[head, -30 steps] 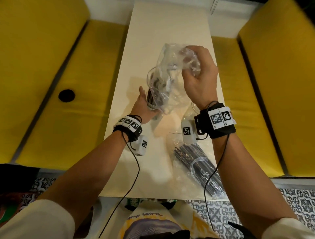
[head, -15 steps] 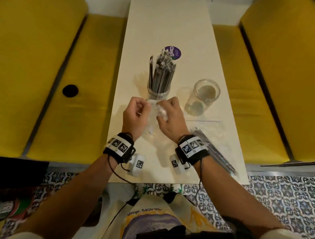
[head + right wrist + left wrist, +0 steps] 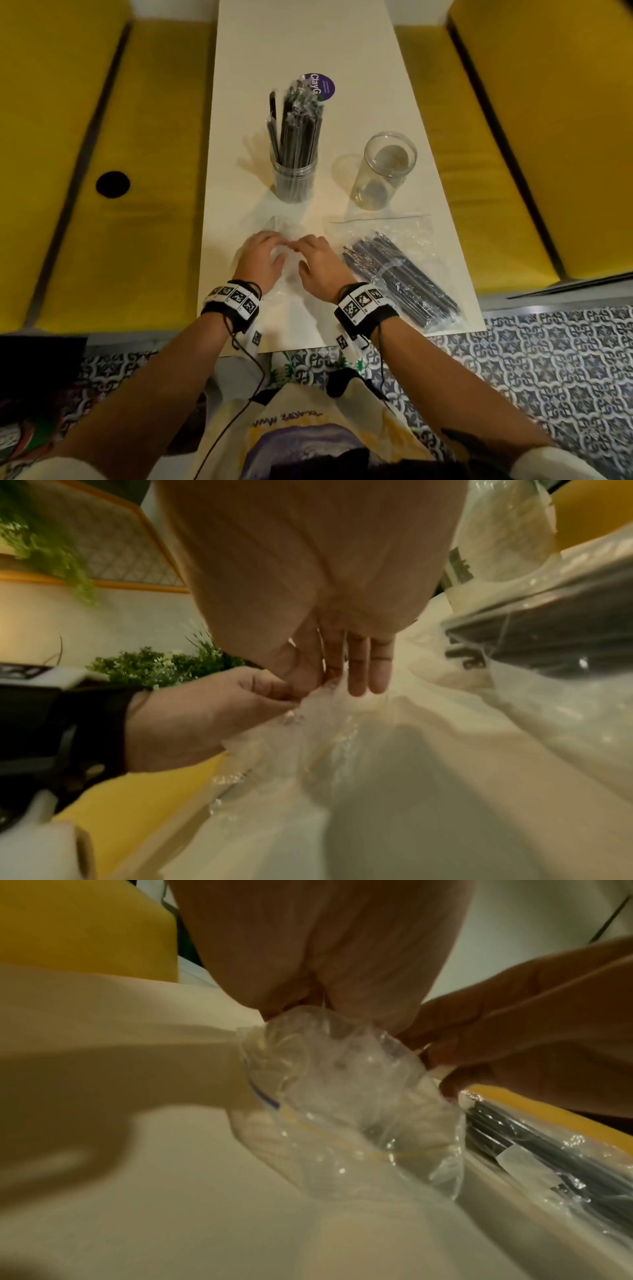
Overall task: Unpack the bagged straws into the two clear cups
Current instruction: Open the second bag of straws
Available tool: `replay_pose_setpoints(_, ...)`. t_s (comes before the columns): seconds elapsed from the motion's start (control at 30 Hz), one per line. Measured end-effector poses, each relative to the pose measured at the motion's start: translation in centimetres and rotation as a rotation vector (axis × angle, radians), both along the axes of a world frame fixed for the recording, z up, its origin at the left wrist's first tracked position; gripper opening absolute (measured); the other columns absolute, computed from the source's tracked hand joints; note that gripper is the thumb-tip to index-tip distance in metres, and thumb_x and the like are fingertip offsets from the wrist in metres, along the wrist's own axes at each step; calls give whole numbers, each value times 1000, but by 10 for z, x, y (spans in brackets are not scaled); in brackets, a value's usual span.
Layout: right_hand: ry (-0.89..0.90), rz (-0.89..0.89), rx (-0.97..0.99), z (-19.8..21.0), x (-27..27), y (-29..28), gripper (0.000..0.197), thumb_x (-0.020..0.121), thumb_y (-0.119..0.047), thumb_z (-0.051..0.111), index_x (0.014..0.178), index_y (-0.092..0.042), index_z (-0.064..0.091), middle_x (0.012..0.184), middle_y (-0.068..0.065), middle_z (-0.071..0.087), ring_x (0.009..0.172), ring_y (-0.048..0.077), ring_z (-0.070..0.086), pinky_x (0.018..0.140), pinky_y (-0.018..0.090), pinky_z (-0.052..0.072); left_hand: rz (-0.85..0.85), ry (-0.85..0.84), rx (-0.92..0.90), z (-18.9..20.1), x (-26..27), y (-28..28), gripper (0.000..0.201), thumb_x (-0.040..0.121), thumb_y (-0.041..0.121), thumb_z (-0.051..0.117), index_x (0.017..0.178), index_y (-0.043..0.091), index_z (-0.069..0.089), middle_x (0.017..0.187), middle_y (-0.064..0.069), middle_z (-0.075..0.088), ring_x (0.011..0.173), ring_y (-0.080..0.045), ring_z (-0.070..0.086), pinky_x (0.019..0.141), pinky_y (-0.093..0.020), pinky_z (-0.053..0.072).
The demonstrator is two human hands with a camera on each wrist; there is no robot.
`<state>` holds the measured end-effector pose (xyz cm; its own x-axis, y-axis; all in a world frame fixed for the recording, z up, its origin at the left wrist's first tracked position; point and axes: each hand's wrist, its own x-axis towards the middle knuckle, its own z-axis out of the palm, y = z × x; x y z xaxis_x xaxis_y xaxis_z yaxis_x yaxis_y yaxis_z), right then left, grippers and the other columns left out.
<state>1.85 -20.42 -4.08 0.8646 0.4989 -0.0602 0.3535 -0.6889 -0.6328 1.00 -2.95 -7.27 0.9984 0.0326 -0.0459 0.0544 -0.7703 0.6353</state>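
Straws (image 3: 296, 133) from the first bag now stand upright in the left clear cup (image 3: 294, 180); a second ago my right hand was lifting that bag off them above the cup, and half a second ago both hands were already bunching it near the tabletop's near edge; now the emptied bag (image 3: 346, 1104) lies crumpled on the tabletop (image 3: 308, 41) under my hands; my left hand (image 3: 262, 262) pinches its folds with curled fingers, and my right hand (image 3: 317, 262) pinches it between thumb and forefinger while its other fingers lie straight on the plastic; I judge half the task done; the right clear cup (image 3: 385, 171) stands empty, and the second bag of straws (image 3: 399, 279) lies unopened just right of my right hand; that bag comes next, once this wrapper is set aside.
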Motion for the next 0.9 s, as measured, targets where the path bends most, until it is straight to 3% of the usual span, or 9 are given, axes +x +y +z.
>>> replay_pose_setpoints(0.1,46,46,-113,-7,-4,0,60,86,5,53,146,0,56,141,23,61,115,45,56,102,57,48,-6,-2,41,-1,1,-2,25,95,10,67,117,15,76,135,-4,64,129,-27,58,114,-41,47)
replay_pose_setpoints(0.2,34,27,-117,-3,1,-7,59,88,2,51,146,-8,59,145,15,62,114,42,58,98,55,51,26,-73,-8,6,2,-4,25,91,12,69,114,16,78,131,-5,65,126,-27,60,109,-44,50)
replay_pose_setpoints(0.3,-42,-61,48,6,10,-18,54,84,4,51,131,-17,68,136,8,60,103,33,61,92,46,54,56,-268,-8,26,5,-6,26,84,16,71,109,20,79,123,-5,65,117,-27,60,100,-42,52)
replay_pose_setpoints(0.4,-87,-177,264,28,22,-31,42,85,8,54,112,-17,75,124,5,55,76,19,62,77,27,54,116,-422,41,51,15,-15,23,83,18,68,103,19,79,113,-5,64,107,-28,58,91,-40,49)
replay_pose_setpoints(0.5,-108,-324,330,47,44,-51,36,83,11,55,99,-13,76,112,6,61,79,16,61,79,23,52,123,-469,13,78,29,-32,19,86,19,66,102,17,76,106,-5,63,99,-24,58,85,-36,48)
replay_pose_setpoints(0.6,-27,-389,179,41,69,-73,36,84,11,54,105,-8,76,118,11,67,106,25,66,97,28,50,47,-416,-113,97,38,-56,15,90,19,65,101,19,74,87,6,64,74,-13,56,69,-30,51)
replay_pose_setpoints(0.7,117,-262,-149,27,84,-89,46,95,4,55,138,-11,64,144,13,59,131,32,60,112,36,47,-10,-280,-142,105,41,-84,9,93,25,66,98,26,73,69,11,63,62,-12,58,61,-31,55)
replay_pose_setpoints(0.8,149,-128,-373,14,85,-97,52,99,-4,57,149,-16,56,141,13,58,124,35,63,104,46,54,-59,-165,-81,100,43,-106,10,95,29,64,97,28,73,66,13,63,62,-15,61,67,-33,58)
replay_pose_setpoints(0.9,46,-182,-382,13,84,-104,36,99,-14,65,134,-17,69,126,10,61,108,36,69,91,47,58,-35,-9,-51,90,45,-117,15,96,28,62,102,27,75,82,8,74,79,-20,70,78,-38,61)
